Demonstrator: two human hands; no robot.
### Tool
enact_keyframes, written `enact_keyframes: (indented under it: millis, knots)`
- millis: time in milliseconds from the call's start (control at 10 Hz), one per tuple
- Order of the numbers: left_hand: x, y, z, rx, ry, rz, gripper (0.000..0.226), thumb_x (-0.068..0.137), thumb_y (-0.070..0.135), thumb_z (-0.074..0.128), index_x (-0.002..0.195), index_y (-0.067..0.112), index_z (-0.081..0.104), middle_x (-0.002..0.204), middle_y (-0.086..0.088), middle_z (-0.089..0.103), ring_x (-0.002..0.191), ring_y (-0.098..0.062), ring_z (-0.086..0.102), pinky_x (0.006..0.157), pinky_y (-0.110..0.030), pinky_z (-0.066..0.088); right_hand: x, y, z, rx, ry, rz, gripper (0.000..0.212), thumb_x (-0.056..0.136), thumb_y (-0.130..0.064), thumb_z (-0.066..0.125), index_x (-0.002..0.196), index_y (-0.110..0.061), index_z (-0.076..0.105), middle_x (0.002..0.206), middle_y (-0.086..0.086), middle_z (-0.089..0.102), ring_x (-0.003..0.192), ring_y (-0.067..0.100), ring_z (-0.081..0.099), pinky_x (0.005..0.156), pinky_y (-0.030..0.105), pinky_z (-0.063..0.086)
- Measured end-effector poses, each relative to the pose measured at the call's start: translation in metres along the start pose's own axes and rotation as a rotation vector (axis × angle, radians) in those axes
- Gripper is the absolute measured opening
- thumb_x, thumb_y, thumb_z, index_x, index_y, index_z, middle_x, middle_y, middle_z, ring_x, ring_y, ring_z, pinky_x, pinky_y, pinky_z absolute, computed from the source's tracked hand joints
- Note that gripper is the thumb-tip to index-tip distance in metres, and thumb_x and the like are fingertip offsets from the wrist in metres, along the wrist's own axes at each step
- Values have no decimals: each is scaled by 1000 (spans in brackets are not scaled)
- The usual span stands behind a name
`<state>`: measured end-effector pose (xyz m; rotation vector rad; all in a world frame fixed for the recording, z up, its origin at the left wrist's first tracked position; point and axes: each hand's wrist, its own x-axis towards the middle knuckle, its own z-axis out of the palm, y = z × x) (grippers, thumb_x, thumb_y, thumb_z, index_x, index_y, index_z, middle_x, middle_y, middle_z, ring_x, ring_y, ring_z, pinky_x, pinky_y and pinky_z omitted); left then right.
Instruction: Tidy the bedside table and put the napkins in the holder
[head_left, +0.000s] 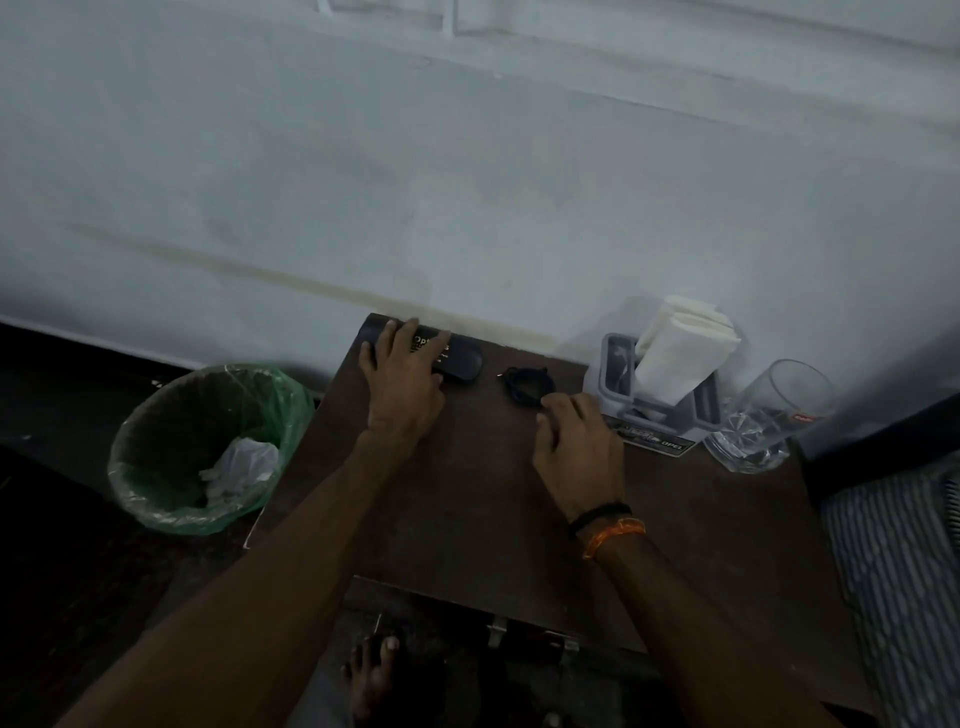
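Note:
White napkins (680, 343) stand upright in a grey holder (621, 371) at the back right of the dark wooden bedside table (467, 509). My left hand (402, 384) lies flat on a black spectacle case (460, 358) at the table's back left edge, fingers spread over it. My right hand (576, 447) has its fingertips touching a coiled black cable (527, 387) near the back middle of the table, just left of the holder.
A clear drinking glass (769, 415) stands right of the holder. A bin with a green liner (208, 447) holding white waste sits on the floor to the left. Striped bedding (904, 571) borders the table on the right. A white wall rises behind. My foot (371, 675) shows below the table's front edge.

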<state>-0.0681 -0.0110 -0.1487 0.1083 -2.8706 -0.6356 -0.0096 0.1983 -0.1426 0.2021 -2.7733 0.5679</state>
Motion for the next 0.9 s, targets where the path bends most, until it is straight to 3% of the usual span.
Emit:
enact_keyframes:
  millis: [200, 400, 600, 800, 900]
  knots:
    - [-3, 2, 3, 5, -3, 7, 64, 86, 20, 68, 144, 32, 44, 158, -8, 28, 148, -32, 14, 119, -58, 11, 0, 1, 0, 4, 0, -2, 23, 96, -21, 55, 115, -12, 62, 110, 9, 59, 79, 19, 61, 66, 24, 47]
    - [-4, 6, 3, 7, -19, -12, 63, 87, 31, 67, 144, 33, 42, 158, -8, 27, 149, -32, 12, 119, -59, 10, 0, 2, -2, 7, 11, 2, 22, 96, -20, 55, 115, -11, 63, 108, 10, 60, 80, 20, 61, 67, 28, 51]
    - [-10, 5, 5, -30, -7, 36, 72, 83, 30, 70, 147, 32, 38, 162, -8, 16, 150, -35, 3, 120, -59, 3, -6, 0, -5, -3, 21, 9, 19, 95, -20, 56, 110, -12, 65, 103, 8, 62, 79, 21, 62, 66, 27, 46]
    - [-30, 21, -4, -82, 0, 106, 77, 81, 23, 68, 150, 21, 33, 161, -11, 20, 149, -35, 13, 119, -54, 16, -33, 2, -16, -5, 21, 87, 6, 90, -14, 59, 87, -13, 65, 86, 5, 63, 69, 23, 61, 60, 32, 50]
    - [-49, 30, -5, -79, -25, 128, 76, 82, 25, 66, 150, 20, 33, 159, -11, 24, 147, -35, 19, 117, -53, 21, -55, 8, -24, -4, 12, 140, 5, 87, -13, 62, 87, -14, 66, 87, 5, 64, 68, 25, 63, 58, 31, 46]
